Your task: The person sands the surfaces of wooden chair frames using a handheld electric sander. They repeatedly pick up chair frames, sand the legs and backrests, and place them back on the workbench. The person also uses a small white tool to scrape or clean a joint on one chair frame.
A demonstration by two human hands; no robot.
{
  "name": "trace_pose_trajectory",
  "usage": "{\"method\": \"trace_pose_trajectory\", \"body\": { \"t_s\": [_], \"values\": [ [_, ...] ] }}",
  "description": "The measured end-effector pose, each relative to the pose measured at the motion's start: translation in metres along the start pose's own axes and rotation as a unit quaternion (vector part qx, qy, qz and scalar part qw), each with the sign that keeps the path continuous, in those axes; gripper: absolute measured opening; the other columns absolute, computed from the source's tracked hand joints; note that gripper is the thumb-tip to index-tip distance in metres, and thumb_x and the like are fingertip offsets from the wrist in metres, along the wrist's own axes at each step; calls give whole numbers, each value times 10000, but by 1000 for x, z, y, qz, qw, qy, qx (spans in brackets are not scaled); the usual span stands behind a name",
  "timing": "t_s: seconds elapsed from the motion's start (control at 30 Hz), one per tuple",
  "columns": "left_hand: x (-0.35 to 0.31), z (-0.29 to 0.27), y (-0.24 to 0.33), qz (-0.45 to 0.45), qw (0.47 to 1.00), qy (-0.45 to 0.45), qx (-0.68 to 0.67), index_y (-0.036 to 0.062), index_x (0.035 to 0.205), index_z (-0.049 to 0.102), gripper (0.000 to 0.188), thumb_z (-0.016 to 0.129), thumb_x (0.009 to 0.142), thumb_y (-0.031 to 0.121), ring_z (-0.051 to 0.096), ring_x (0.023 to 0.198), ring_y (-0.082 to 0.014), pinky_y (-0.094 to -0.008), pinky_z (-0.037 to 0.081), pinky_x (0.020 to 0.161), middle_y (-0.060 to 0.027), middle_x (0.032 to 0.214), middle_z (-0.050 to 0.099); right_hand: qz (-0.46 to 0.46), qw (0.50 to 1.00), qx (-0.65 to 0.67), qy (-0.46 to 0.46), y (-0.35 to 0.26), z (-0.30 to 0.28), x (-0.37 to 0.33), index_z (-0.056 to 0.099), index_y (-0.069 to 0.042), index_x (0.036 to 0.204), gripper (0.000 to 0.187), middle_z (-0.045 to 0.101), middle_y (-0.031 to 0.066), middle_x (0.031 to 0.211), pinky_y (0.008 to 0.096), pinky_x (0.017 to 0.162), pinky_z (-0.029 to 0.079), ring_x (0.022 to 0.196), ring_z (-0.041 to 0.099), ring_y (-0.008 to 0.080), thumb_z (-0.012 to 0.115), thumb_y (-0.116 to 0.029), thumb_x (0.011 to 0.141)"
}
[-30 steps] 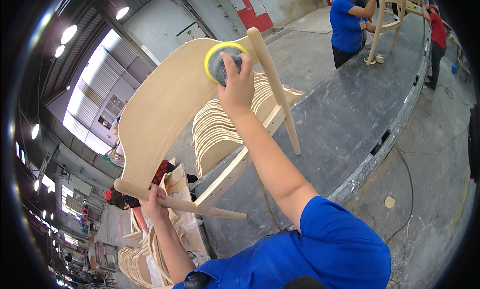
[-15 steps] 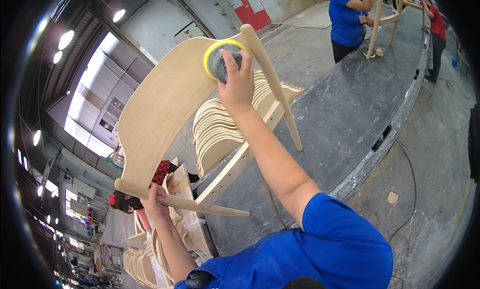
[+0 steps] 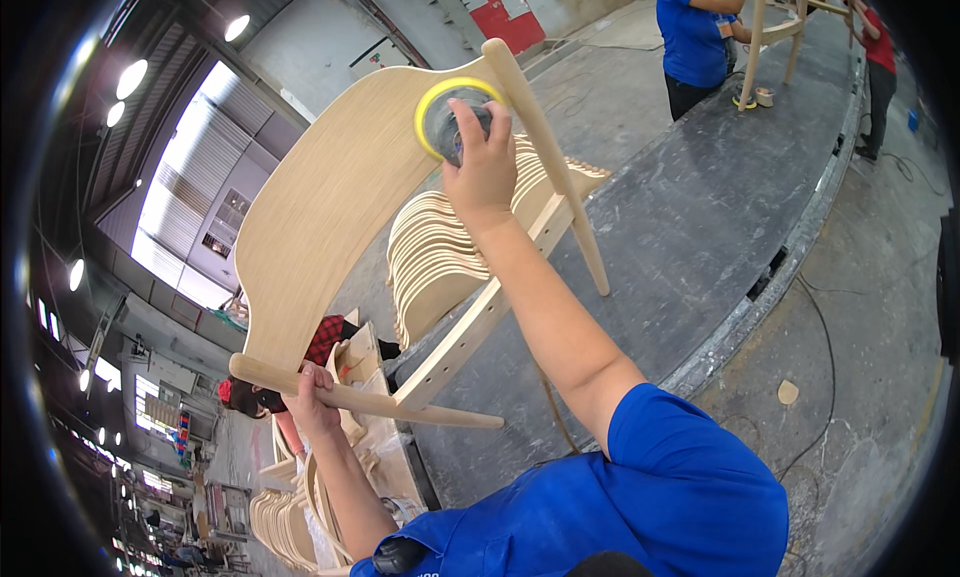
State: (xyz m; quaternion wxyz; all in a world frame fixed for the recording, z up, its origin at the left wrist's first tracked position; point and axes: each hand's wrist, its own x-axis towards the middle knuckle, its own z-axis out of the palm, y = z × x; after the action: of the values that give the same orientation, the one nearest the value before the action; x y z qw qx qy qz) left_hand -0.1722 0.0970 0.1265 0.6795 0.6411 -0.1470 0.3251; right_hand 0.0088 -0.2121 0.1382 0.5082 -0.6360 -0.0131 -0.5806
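Observation:
A pale wooden chair frame (image 3: 320, 187) with a broad curved backrest stands tilted on the dark workbench. My right hand (image 3: 480, 167) is wrapped over a round sander (image 3: 447, 127) with a yellow rim, and the sander lies against the backrest near its upper right end, close to the right post (image 3: 530, 112). My left hand (image 3: 313, 402) grips the chair's left post (image 3: 375, 404) just below the backrest's lower end. A crossbar (image 3: 475, 327) with several drilled holes joins the two posts. My right palm hides part of the sander's body.
The long dark workbench (image 3: 690, 227) curves off to the far right. A stack of curved wooden panels (image 3: 430, 252) stands behind the chair. One co-worker in blue (image 3: 692, 37) handles another chair (image 3: 765, 37); another person in red (image 3: 878, 62) stands beyond. A cable (image 3: 828, 377) trails over the floor.
The sander and my right hand have shifted slightly right along the backrest, toward the right post. My left hand keeps its hold on the left post.

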Motion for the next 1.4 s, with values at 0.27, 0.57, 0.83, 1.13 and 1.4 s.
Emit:
{"method": "trace_pose_trajectory", "body": {
  "t_s": [0.27,0.57,0.83,1.13,1.4],
  "values": [
    [3,3,-6,2,1000,0,26,27,863,484,120,603,854,27,443,575,-124,-260,408,528,-43,692,454,-3,1000,2,1,9,-5,-4,484,-239,1292,743,399,154,1277,472,881,486,1106,502,404,748,1,640],
    [1,10,-5,0,999,16,34,-2,1004,492,202,606,841,32,443,583,-121,-261,406,533,-37,696,455,13,1000,-12,-15,13,-9,2,493,-212,1283,729,414,167,1280,455,955,439,1154,484,396,751,6,638],
    [6,12,-10,-4,1000,11,27,-15,1026,514,243,629,816,21,468,589,-130,-253,407,507,-57,713,494,-29,980,36,-194,-24,7,-40,515,-216,1268,621,425,178,1267,469,853,498,1011,539,410,661,6,707],
    [3,23,-6,-6,1000,18,14,-25,1012,528,266,671,800,50,494,545,-140,-274,427,494,-67,720,525,6,990,-84,-115,0,-5,6,492,-246,1295,708,414,177,1323,474,918,480,1139,506,412,738,-6,677],
    [-1,28,-6,5,1000,9,0,-24,1016,528,245,634,803,32,483,536,-133,-273,425,478,-57,705,512,-19,974,23,-225,-32,-2,-33,499,-212,1283,701,432,179,1290,459,921,479,1122,523,410,755,-19,659]
  ]
}}
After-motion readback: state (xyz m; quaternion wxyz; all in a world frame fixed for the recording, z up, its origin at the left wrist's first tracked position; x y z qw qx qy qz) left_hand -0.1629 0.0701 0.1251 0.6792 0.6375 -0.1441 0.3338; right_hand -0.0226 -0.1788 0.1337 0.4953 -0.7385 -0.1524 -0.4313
